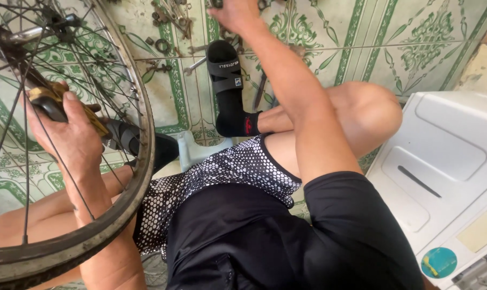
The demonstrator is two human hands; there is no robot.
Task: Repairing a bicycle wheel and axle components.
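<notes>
A spoked bicycle wheel (141, 161) with a worn tyre stands at the left, over my left leg. My left hand (71, 131) reaches through the spokes and is shut on a yellow-and-black handled tool (50, 99) near the hub. My right hand (235, 13) is stretched far forward to the top edge of the view, among loose wrenches (192, 67) and small metal parts scattered on the tiled floor. Its fingers are cut off by the frame edge, so what they touch is hidden.
I sit low on a small pale stool (192, 150), feet in black socks and slide sandals (224, 72). The floor is green-patterned tile. A white plastic appliance lid (442, 161) stands close at the right. More tools lie at the top centre.
</notes>
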